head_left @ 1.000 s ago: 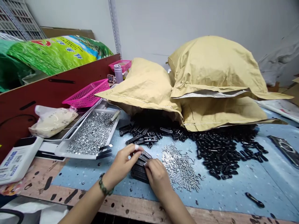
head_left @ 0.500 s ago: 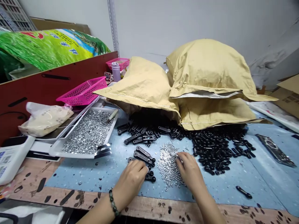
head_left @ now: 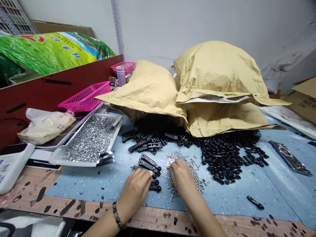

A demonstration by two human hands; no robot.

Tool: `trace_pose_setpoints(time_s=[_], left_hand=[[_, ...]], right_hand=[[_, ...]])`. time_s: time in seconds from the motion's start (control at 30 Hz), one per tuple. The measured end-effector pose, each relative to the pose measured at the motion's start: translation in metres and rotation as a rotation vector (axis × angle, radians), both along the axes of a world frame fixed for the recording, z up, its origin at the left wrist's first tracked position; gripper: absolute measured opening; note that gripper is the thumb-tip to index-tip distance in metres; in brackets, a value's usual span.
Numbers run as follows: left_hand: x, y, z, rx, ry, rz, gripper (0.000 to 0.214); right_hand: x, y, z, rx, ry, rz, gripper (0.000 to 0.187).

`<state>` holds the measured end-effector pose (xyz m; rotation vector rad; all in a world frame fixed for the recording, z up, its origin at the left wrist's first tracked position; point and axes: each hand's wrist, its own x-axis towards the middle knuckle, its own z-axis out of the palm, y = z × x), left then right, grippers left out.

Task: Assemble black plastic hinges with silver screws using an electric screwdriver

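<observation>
Black latticed arms (head_left: pixel 148 160), apparently plastic, are laid in a fan just left of the heap of nuts and screws (head_left: pixel 170 184), taken here as landmark. They are partly covered by the left hand (head_left: pixel 135 186), whose fingers are curled over them; a white cover is worn on one digit. Whether an arm is gripped or merely steadied cannot be told. The right hand (head_left: pixel 182 174) is lowered over the heap itself, its fingers bent and drawn together at the nuts; whether anything is pinched is hidden by the hand.

Well left of the heap, a white tray (head_left: pixel 57 159) is filled with small bright metal pieces. Right of the heap, small black pieces (head_left: pixel 222 158) are piled; behind it, more black parts (head_left: pixel 145 147) are strewn below a paper sack (head_left: pixel 153 85).

Risks, as judged: more than one nut could be picked up, or a screw taken for a nut, since both are mixed and the fingertips are screened from above. The fan could be skewed if pressed unevenly by the left fingers. Loose screws at the heap's right edge could be rolled among the black pieces if brushed by the right palm.
</observation>
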<state>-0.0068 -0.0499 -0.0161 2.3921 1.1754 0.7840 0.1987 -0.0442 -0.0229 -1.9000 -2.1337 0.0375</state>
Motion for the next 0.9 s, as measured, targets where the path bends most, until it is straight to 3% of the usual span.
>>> trace_pose_setpoints(time_s=[0.1, 0.23, 0.3, 0.43, 0.57, 0.73, 0.83, 0.9], left_hand=[[-0.009, 0.002, 0.005, -0.023, 0.003, 0.018, 0.015], [-0.028, 0.007, 0.005, -0.042, 0.100, -0.001, 0.054], [-0.033, 0.009, 0.001, -0.069, 0.157, -0.025, 0.062], [-0.033, 0.007, -0.009, -0.102, 0.201, -0.058, 0.061], [-0.031, 0.004, -0.013, -0.095, 0.196, -0.065, 0.064], [-0.031, 0.001, -0.010, -0.123, 0.194, -0.057, 0.066], [-0.033, 0.005, -0.006, -0.142, 0.216, -0.062, 0.072], [-0.035, 0.011, -0.004, -0.145, 0.228, -0.081, 0.079]], right_hand=[[-0.002, -0.003, 0.006, -0.007, 0.100, 0.033, 0.018], [-0.013, -0.022, 0.015, -0.083, 0.499, 0.144, 0.012], [-0.024, -0.031, 0.015, -0.096, 0.566, 0.230, 0.011], [-0.042, -0.036, 0.007, -0.082, 0.485, 0.344, 0.014], [-0.049, -0.028, 0.004, -0.107, 0.261, 0.388, 0.017], [-0.052, -0.029, 0.012, -0.146, 0.156, 0.332, 0.017], [-0.042, -0.047, 0.021, 0.034, 0.276, 0.337, 0.007], [-0.030, -0.061, 0.028, 0.234, 0.392, 0.324, 0.015]])
